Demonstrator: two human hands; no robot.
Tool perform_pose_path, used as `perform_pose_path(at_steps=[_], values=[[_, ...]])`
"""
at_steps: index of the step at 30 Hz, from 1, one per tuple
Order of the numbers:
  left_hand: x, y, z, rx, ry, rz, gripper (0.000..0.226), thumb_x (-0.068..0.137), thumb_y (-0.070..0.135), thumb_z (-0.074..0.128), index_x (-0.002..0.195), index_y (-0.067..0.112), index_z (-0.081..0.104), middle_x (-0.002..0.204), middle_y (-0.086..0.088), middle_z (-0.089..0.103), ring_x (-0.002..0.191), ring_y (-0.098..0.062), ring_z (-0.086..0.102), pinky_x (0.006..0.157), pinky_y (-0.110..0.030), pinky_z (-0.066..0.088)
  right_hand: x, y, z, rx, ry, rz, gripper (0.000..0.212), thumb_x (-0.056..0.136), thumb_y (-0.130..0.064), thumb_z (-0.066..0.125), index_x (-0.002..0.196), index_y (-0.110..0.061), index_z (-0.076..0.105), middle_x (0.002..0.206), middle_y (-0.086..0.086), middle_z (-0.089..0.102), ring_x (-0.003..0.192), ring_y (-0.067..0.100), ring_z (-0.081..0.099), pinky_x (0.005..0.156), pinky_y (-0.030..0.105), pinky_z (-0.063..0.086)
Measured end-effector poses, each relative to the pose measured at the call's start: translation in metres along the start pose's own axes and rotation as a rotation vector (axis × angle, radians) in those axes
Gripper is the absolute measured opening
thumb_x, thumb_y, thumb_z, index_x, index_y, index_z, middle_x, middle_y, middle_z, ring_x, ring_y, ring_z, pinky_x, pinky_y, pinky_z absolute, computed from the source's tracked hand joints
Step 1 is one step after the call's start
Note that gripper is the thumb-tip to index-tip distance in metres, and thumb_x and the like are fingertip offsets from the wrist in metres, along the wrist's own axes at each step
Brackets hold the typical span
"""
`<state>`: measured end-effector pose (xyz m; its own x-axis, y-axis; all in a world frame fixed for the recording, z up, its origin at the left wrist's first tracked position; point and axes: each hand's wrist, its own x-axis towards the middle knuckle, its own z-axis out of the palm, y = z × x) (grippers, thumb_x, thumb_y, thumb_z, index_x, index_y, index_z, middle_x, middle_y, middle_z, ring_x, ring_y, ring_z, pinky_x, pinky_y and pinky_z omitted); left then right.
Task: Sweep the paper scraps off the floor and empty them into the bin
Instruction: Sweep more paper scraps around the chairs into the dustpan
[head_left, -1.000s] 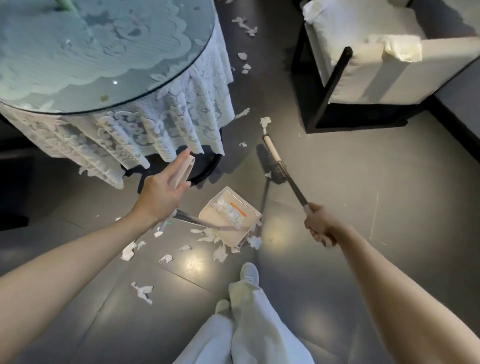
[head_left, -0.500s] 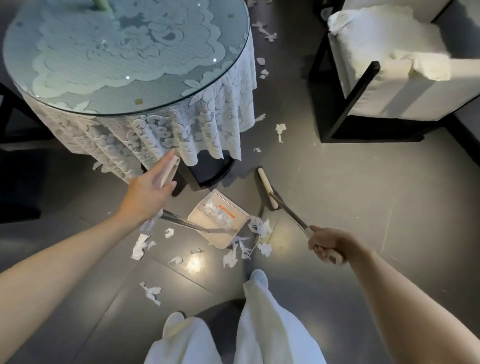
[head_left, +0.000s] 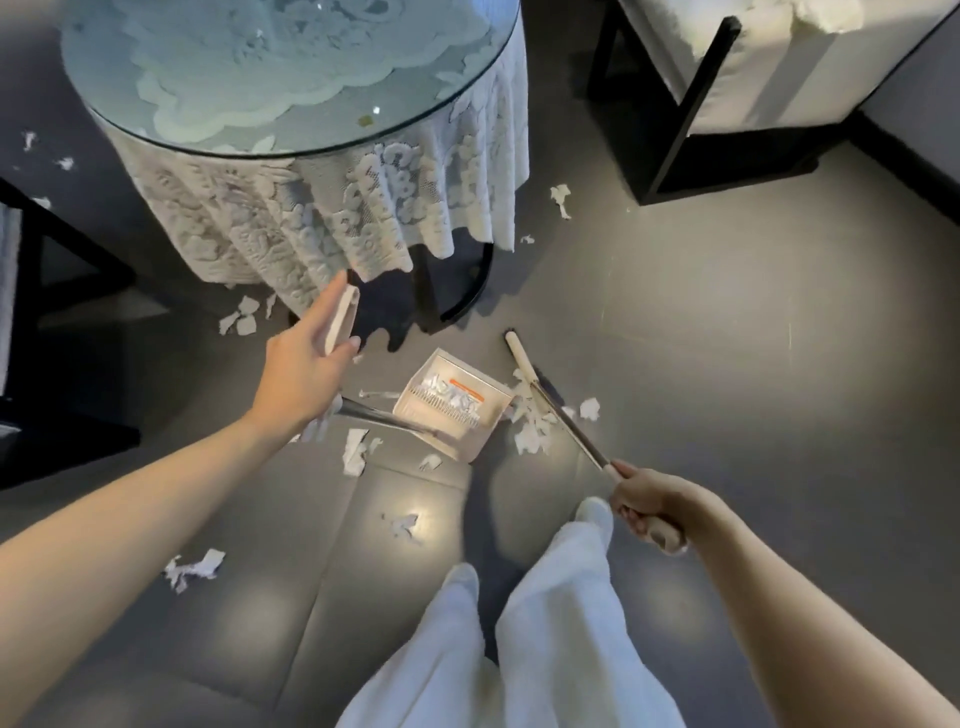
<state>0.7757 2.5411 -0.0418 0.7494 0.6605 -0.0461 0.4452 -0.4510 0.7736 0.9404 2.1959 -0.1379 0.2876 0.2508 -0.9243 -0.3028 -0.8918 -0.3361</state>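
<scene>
My left hand grips the pale top grip of a long-handled white dustpan, whose pan stands on the grey floor and holds some paper scraps. My right hand grips the handle of a broom; its narrow head rests on the floor just right of the pan. A heap of white paper scraps lies between the broom head and the pan's mouth. More scraps lie left of the pan, near my feet and by the table's cloth. No bin is in view.
A round glass-topped table with a lace cloth stands close ahead on the left. A white armchair with a black frame stands at the back right. Dark furniture is at the left edge. My white-trousered legs are below.
The broom head swept towards the pan, dragging scraps into a heap at its right side. The pan stayed in place; the view shifted closer to the table.
</scene>
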Motion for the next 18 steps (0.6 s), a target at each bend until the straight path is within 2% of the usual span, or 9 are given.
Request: perform_pose_path(at_steps=[4,8,11,12,13,15,16,18], values=[[-0.035,-0.016,-0.02,0.05,0.009,-0.002,0.066,0.094,0.013,0.059,0.147,0.043,0.033,0.145,0.023,0.036,0.129,0.01,0.028,0.088,0.012,0.016,-0.027,0.014,0.035,0.003,-0.033,-0.013,0.061,0.087,0.006,0.039,0.14,-0.025,0.039,0.047,0.002,0.044,0.03,0.008,0.037,0.033,0.016,0.033],[-0.078,-0.026,-0.03,0.054,0.067,-0.034,0.065,0.094,0.013,0.058,0.146,0.043,0.033,0.139,0.028,0.033,0.124,0.013,0.025,0.09,0.006,0.016,-0.05,0.024,0.04,-0.006,0.04,-0.06,0.046,0.082,0.009,0.039,0.117,-0.016,0.055,0.047,0.004,0.041,0.03,0.011,0.035,0.034,0.016,0.032],[-0.113,-0.038,-0.032,0.036,0.115,-0.028,0.065,0.093,0.011,0.059,0.147,0.037,0.035,0.142,0.024,0.035,0.133,0.002,0.031,0.097,-0.001,0.02,-0.064,0.045,0.036,0.008,0.189,-0.092,0.053,0.075,0.004,0.045,0.112,-0.032,0.056,0.047,0.006,0.047,0.035,0.017,0.039,0.04,0.02,0.035],[-0.122,-0.043,-0.032,0.029,0.124,-0.032,0.065,0.093,0.011,0.059,0.147,0.037,0.035,0.142,0.025,0.036,0.136,-0.004,0.035,0.103,-0.006,0.024,-0.069,0.054,0.038,-0.004,0.232,-0.098,0.054,0.073,0.002,0.045,0.11,-0.035,0.056,0.049,0.008,0.049,0.04,0.02,0.04,0.044,0.023,0.035],[-0.13,-0.046,-0.033,0.025,0.125,-0.045,0.066,0.093,0.011,0.059,0.146,0.04,0.035,0.141,0.027,0.036,0.136,-0.012,0.04,0.11,-0.018,0.03,-0.071,0.063,0.04,-0.018,0.27,-0.103,0.053,0.073,0.001,0.044,0.109,-0.036,0.055,0.052,0.011,0.05,0.042,0.02,0.041,0.047,0.024,0.035],[-0.143,-0.048,-0.033,0.021,0.125,-0.074,0.068,0.093,0.011,0.059,0.143,0.049,0.033,0.141,0.028,0.036,0.128,-0.036,0.049,0.107,-0.05,0.04,-0.068,0.079,0.041,-0.062,0.341,-0.11,0.05,0.079,-0.002,0.04,0.11,-0.04,0.048,0.052,0.011,0.052,0.035,0.019,0.043,0.043,0.021,0.036],[-0.15,-0.049,-0.033,0.029,0.127,-0.087,0.069,0.093,0.012,0.059,0.141,0.053,0.032,0.141,0.028,0.036,0.124,-0.043,0.05,0.103,-0.058,0.042,-0.065,0.084,0.039,-0.102,0.374,-0.117,0.043,0.083,-0.005,0.039,0.111,-0.037,0.046,0.051,0.01,0.054,0.032,0.018,0.044,0.04,0.019,0.036],[-0.164,-0.053,-0.038,0.052,0.141,-0.088,0.071,0.092,0.013,0.06,0.136,0.061,0.031,0.14,0.029,0.037,0.119,-0.049,0.052,0.1,-0.061,0.043,-0.057,0.089,0.034,-0.185,0.426,-0.112,0.023,0.089,-0.012,0.036,0.105,-0.019,0.051,0.052,0.012,0.058,0.032,0.02,0.047,0.038,0.021,0.039]])
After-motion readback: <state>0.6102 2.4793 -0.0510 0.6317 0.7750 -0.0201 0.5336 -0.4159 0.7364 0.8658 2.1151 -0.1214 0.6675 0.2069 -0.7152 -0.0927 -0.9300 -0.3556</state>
